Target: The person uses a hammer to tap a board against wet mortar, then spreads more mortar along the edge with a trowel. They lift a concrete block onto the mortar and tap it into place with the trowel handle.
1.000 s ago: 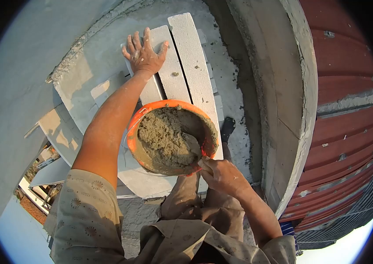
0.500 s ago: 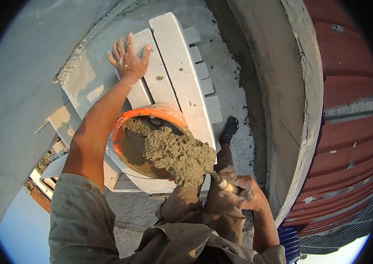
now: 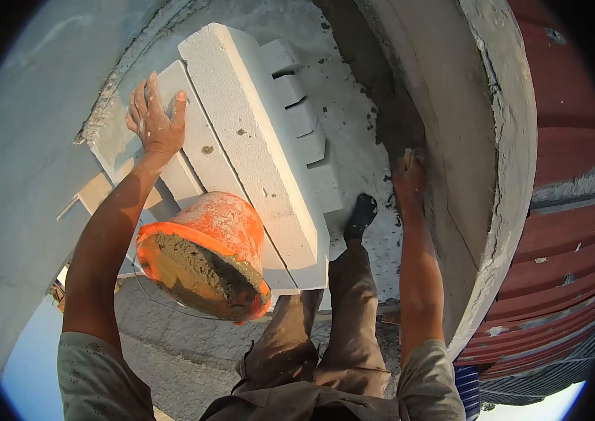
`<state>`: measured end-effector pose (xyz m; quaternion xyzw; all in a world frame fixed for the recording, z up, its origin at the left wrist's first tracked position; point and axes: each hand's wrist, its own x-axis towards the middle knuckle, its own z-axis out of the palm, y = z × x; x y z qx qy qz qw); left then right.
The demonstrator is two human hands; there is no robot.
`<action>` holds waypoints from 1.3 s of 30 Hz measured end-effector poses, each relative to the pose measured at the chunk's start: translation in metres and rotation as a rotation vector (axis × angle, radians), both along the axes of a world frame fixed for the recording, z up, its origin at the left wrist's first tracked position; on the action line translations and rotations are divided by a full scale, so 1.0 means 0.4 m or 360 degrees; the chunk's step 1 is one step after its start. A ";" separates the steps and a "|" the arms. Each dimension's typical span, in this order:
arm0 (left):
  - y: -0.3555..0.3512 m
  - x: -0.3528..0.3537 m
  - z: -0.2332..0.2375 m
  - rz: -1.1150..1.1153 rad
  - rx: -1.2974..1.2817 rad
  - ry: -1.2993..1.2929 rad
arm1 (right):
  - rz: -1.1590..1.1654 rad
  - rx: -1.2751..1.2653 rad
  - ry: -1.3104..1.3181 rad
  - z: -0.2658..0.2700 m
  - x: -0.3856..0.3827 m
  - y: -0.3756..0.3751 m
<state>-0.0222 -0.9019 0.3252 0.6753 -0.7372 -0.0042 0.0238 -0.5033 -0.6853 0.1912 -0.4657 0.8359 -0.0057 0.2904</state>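
Observation:
My left hand (image 3: 153, 126) lies with fingers spread on the top of the white blocks (image 3: 206, 133). An orange bucket (image 3: 224, 217) of grey mortar (image 3: 195, 270) rests tilted on the blocks, its mouth towards me. My right hand (image 3: 410, 179) reaches down into the dark mortar strip (image 3: 388, 91) along the foot of the curved wall (image 3: 465, 154). Its fingers are closed round the trowel, whose blade is hidden from this angle; the handle barely shows.
More white blocks (image 3: 303, 119) are stacked lower, beside the top ones. My foot (image 3: 360, 214) stands on the pale, mortar-spotted floor (image 3: 346, 112). Beyond the curved wall lies a red metal roof (image 3: 564, 245). A plastered wall (image 3: 38, 140) rises on the left.
My right hand has swung the mortar-loaded trowel from the bucket forward and right, down to the strip by the wall. The bucket has tipped towards me. My left hand stays on the blocks.

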 end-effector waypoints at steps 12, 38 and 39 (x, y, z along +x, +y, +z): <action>-0.007 0.016 -0.004 -0.0121 0.0028 0.0067 | -0.0365 -0.0043 -0.0520 -0.176 0.047 -0.253; -0.017 0.008 0.005 -0.0008 0.0117 0.0034 | -0.0146 -0.0066 -0.0530 -0.369 0.031 -0.396; -0.013 0.006 0.006 -0.0010 0.0131 0.0046 | -0.0129 0.0002 -0.0518 -0.370 0.029 -0.392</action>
